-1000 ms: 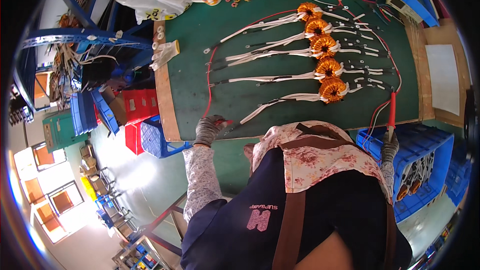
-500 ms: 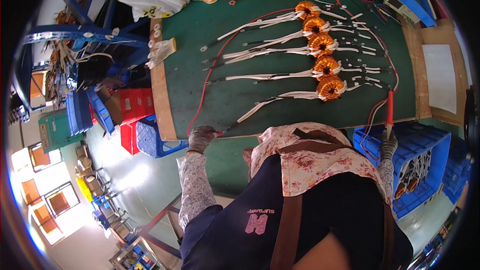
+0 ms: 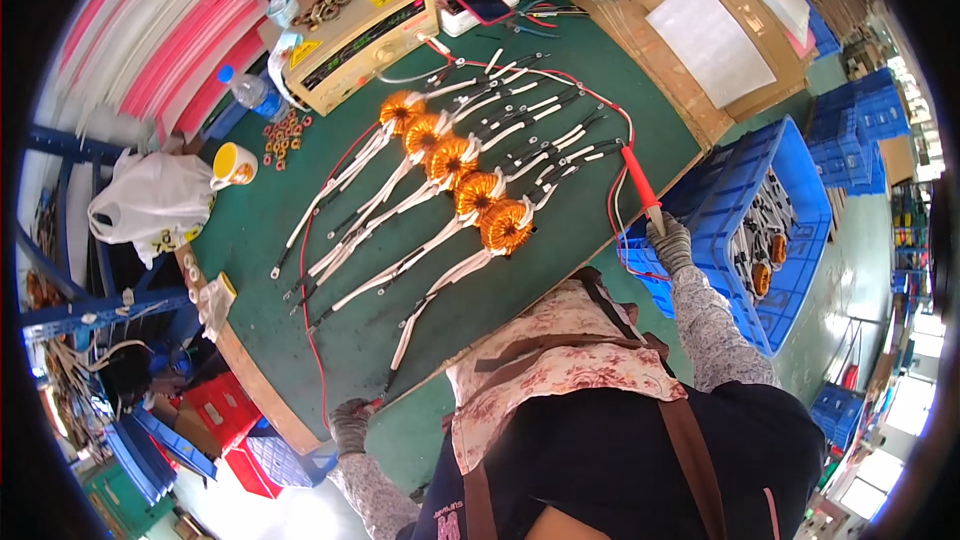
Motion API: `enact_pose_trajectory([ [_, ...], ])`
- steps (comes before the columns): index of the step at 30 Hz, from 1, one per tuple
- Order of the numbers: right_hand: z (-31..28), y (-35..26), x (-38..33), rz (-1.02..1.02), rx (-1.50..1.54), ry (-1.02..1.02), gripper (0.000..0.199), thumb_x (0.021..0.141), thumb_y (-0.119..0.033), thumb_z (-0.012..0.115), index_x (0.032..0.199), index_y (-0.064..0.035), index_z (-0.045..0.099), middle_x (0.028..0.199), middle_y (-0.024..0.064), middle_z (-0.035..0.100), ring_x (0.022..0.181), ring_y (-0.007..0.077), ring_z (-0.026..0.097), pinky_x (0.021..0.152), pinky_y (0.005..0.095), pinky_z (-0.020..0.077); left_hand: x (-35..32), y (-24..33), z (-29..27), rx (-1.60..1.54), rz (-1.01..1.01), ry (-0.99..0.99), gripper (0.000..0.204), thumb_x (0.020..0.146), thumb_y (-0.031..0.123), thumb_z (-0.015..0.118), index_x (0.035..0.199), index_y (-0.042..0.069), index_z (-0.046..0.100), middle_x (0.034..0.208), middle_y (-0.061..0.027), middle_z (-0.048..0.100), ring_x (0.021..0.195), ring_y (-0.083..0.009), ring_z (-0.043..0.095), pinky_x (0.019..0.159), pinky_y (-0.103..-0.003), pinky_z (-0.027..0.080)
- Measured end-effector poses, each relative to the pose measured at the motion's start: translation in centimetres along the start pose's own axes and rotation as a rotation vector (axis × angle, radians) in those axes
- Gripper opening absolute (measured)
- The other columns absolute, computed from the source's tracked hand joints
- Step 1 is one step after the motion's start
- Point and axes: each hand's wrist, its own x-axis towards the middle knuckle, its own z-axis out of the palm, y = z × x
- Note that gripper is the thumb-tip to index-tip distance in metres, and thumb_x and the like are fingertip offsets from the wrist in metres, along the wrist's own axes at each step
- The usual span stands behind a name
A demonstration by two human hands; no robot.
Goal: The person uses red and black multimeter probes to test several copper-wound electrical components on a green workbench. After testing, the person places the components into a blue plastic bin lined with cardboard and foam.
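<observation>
The right hand [image 3: 668, 242], gloved, is gripping a red test probe [image 3: 640, 183] at the worktop's [image 3: 260, 230] right edge, its tip resting on the green surface just beside the sleeved leads. The left hand [image 3: 351, 426] — also gloved — is pinching a second probe [image 3: 383, 392] at the near edge, a red wire [image 3: 312, 320] trailing up from it. Between the two hands five orange toroidal coils [image 3: 455, 165] are lying in a slanted row, white leads fanning out both ways. A beige tester box [image 3: 360, 35] is sitting at the far side — a blue crate [image 3: 790, 200] is standing just beyond the right hand.
</observation>
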Motion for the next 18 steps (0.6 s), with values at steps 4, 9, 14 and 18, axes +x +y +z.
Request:
enact_pose_trajectory([
  [4,-0.1,-0.7,0.2,0.037,-0.004,-0.022,0.030,0.079,-0.018,0.060,0.105,-0.0023,0.057,0.081,0.0130,0.064,0.071,0.0206,0.061,0.064,0.0319,0.0470,-0.1,2.6,-0.5,0.075,0.023,-0.009,0.021,0.067,0.018,0.069,0.083,0.005,0.068,0.073,-0.0093,0.065,0.068,-0.0179,0.060,0.066,-0.030,0.047],
  [9,0.7,1.0,0.8,0.002,0.015,0.052,0.030,0.076,-0.026,0.061,0.099,-0.0065,0.058,0.080,0.0143,0.063,0.075,0.0327,0.062,0.063,0.0382,0.0479,1.2,0.2,-0.1,0.161,0.039,-0.012,0.020,0.067,0.017,0.067,0.084,0.006,0.068,0.073,-0.0095,0.065,0.069,-0.0197,0.061,0.066,-0.031,0.047],
  [14,0.4,0.2,1.4,-0.016,-0.015,0.026,0.027,0.077,-0.027,0.060,0.094,-0.0061,0.059,0.074,0.0109,0.062,0.068,0.0306,0.060,0.062,0.0401,0.0465,3.0,-0.5,0.1,0.071,0.072,-0.039,0.019,0.065,0.016,0.069,0.082,0.006,0.068,0.076,-0.0109,0.066,0.070,-0.0209,0.063,0.065,-0.031,0.048],
  [18,-6.5,-3.7,5.9,0.830,0.925,-0.427,0.028,0.077,-0.030,0.066,0.086,-0.0045,0.058,0.070,0.0073,0.057,0.058,0.0124,0.055,0.037,0.0258,0.0397,3.9,-9.1,-4.4,0.644,-0.199,0.113,0.023,0.065,0.025,0.064,0.078,0.007,0.069,0.076,-0.0114,0.066,0.076,-0.0277,0.062,0.072,-0.039,0.047],
])
